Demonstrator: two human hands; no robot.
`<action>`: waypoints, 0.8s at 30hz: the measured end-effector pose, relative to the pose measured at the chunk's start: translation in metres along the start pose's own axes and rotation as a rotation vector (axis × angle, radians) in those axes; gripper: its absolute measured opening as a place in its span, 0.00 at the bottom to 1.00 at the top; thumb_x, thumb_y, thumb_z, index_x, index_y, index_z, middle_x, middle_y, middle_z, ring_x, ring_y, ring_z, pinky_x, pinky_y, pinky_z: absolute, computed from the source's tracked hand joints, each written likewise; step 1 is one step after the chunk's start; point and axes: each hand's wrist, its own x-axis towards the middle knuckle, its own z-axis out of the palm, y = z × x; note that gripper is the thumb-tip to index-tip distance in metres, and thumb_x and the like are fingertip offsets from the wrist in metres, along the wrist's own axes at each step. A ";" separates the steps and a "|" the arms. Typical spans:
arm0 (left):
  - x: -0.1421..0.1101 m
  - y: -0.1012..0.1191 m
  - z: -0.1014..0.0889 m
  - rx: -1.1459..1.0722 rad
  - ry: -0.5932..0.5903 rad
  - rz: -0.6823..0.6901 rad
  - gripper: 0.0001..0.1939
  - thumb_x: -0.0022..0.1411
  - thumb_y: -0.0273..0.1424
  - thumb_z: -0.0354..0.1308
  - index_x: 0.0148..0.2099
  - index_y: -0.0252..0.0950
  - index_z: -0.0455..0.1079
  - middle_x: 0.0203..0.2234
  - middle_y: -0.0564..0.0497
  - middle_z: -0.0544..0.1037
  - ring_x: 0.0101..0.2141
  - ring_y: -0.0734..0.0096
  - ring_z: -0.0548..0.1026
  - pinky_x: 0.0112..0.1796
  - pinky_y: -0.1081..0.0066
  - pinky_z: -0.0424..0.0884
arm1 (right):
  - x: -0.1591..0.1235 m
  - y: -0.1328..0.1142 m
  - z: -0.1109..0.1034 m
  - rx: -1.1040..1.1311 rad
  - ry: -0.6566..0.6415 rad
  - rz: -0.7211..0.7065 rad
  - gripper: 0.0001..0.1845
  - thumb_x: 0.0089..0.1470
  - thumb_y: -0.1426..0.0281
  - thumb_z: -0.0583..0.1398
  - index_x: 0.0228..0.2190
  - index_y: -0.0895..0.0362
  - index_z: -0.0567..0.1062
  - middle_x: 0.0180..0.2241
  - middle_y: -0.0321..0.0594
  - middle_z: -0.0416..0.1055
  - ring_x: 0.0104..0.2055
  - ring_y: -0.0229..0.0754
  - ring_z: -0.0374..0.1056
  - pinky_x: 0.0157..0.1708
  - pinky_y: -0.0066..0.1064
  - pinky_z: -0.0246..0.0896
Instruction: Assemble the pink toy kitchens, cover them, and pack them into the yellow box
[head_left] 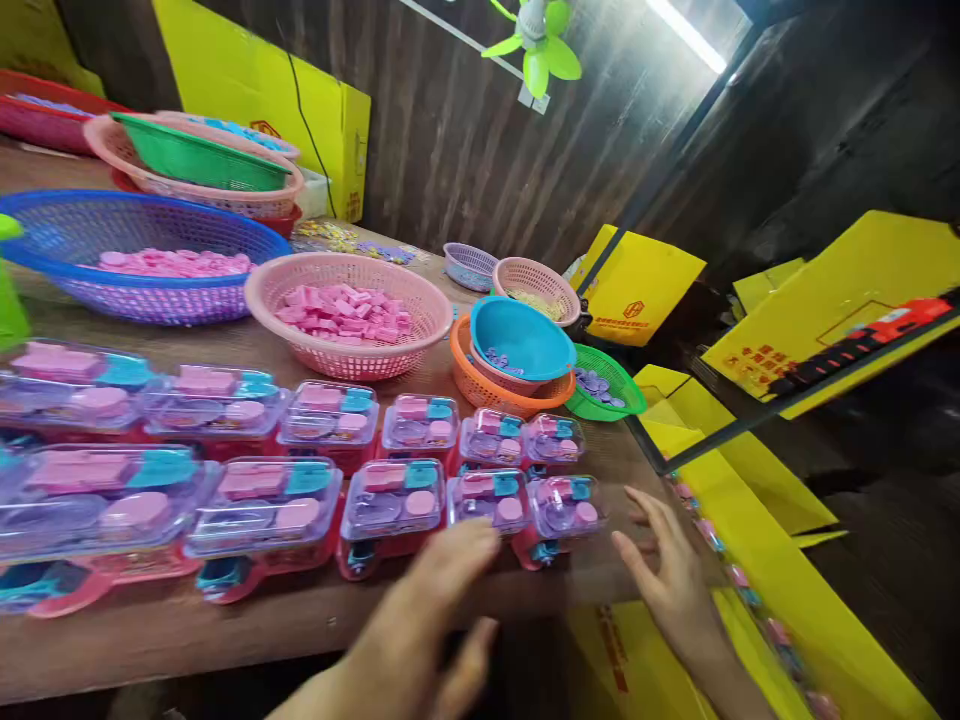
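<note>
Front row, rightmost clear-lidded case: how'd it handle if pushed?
The case is probably stiff, looking like molded plastic. Glossy highlights suggest a slippery lid. Its boxy shape, resting on the table, seems unlikely to roll.

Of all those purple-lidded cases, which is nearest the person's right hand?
The front row's rightmost case: the right hand is beside it; the others stand farther left or in the back row.
</note>
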 end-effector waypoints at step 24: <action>0.054 -0.006 0.224 -0.221 -0.204 -0.199 0.67 0.36 0.40 0.70 0.66 0.40 0.26 0.62 0.36 0.41 0.61 0.47 0.44 0.56 0.47 0.52 | 0.021 0.093 0.012 0.678 -0.179 0.197 0.27 0.57 0.60 0.53 0.57 0.51 0.58 0.61 0.37 0.53 0.62 0.42 0.48 0.62 0.39 0.38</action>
